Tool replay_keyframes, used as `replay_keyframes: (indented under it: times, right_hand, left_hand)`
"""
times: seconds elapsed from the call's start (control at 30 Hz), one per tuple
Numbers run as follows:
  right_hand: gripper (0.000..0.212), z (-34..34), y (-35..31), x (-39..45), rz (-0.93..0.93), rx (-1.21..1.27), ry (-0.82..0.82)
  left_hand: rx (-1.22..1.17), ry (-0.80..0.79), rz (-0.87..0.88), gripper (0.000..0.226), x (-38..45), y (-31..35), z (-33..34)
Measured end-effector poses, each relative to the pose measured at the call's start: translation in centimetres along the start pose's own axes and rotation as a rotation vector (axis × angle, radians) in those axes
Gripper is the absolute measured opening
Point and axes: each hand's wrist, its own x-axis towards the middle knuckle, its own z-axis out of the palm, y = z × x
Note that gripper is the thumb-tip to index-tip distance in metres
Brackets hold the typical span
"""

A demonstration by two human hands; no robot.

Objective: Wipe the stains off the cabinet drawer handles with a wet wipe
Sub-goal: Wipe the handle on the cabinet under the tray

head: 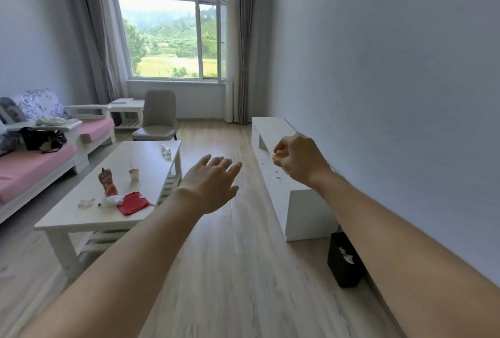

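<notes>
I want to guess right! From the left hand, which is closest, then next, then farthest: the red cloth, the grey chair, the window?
1. Red cloth, on the white table, left of the left hand.
2. Grey chair, beyond the table.
3. Window, far wall.

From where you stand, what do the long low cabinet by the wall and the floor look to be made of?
The low cabinet looks like white painted or laminated board: flat, matte, sharp-edged panels with no grain. The floor looks like pale wood or wood-look laminate: long planks with grain streaks and a soft sheen. Which one, I cannot tell.
</notes>
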Motion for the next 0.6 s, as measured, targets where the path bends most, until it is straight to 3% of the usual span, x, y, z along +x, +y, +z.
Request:
replay_keyframes:
  times: [0.37, 0.6]
  right_hand:
    - [0.013, 10.9, 10.5, 29.3, 0.133, -0.046, 0.047]
    - [0.012, 21.3, 9.7, 48.4, 0.056, -0.031, -0.006]
  left_hand:
    - [-0.030, 0.069, 0.091, 0.058, 28.6, -12.7, 12.5]
    - [-0.077, 0.051, 0.054, 0.055, 42.0, -24.6, 21.2]
